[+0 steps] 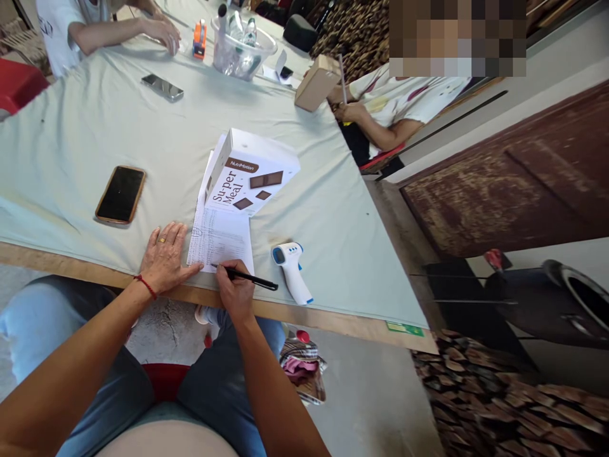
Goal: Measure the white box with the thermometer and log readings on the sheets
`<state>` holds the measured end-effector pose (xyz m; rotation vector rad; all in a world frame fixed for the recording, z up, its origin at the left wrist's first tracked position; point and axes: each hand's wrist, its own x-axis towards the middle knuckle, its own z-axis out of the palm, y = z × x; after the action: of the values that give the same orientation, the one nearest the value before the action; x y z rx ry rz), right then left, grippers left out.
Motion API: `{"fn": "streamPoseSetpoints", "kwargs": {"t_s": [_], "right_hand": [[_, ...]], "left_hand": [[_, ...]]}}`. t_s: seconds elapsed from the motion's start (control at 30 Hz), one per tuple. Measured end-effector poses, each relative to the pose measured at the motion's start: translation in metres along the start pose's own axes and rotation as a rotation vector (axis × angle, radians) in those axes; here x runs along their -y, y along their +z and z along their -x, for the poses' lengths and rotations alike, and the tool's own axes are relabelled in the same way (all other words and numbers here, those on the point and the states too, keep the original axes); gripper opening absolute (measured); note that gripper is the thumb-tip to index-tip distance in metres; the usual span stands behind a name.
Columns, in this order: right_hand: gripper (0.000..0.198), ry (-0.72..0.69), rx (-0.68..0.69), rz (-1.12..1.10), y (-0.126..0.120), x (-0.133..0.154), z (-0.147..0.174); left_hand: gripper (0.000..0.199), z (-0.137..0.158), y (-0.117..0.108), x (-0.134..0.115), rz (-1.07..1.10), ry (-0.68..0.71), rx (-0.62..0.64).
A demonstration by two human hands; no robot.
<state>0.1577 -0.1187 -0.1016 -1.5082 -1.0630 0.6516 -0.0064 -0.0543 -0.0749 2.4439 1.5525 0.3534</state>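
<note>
- The left hand (166,261) lies flat at the near edge of the table (342,254), thumb over the lower corner of the written paper (228,244).
- The right hand (236,293) grips a black pen (259,280), its tip at the paper's lower edge.
- A white "Super Meal" box (252,171) stands on the paper's far part.
- A white-and-blue thermometer (294,274) lies right of the pen; a dark phone (120,195) lies beyond the left hand.
- Farther off are a second phone (162,87), a clear basket (233,68) and a cardboard box (318,84).
- Two other people (111,37) sit around the table.
</note>
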Motion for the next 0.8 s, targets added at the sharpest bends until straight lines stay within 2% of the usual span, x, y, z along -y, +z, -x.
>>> {"fn": "streamPoseSetpoints", "kwargs": {"t_s": [0.27,0.57,0.67,0.8], "right_hand": [[0.017,0.005,-0.047,-0.009,0.0004,0.0004,0.0016],[0.016,-0.008,-0.011,0.01,-0.0005,-0.0019,-0.0001],[0.015,-0.039,-0.019,0.035,0.001,-0.0037,0.0031],[0.016,-0.14,-0.118,0.08,-0.0051,-0.0057,0.0019]], "left_hand": [[0.087,-0.0006,0.0013,0.0007,-0.003,0.005,-0.011],[0.086,-0.0002,0.002,0.0014,0.006,0.012,-0.031],[0.087,0.0001,0.0009,0.0008,0.001,0.005,-0.018],[0.088,-0.0005,-0.0006,0.0004,-0.002,-0.005,0.001]]}}
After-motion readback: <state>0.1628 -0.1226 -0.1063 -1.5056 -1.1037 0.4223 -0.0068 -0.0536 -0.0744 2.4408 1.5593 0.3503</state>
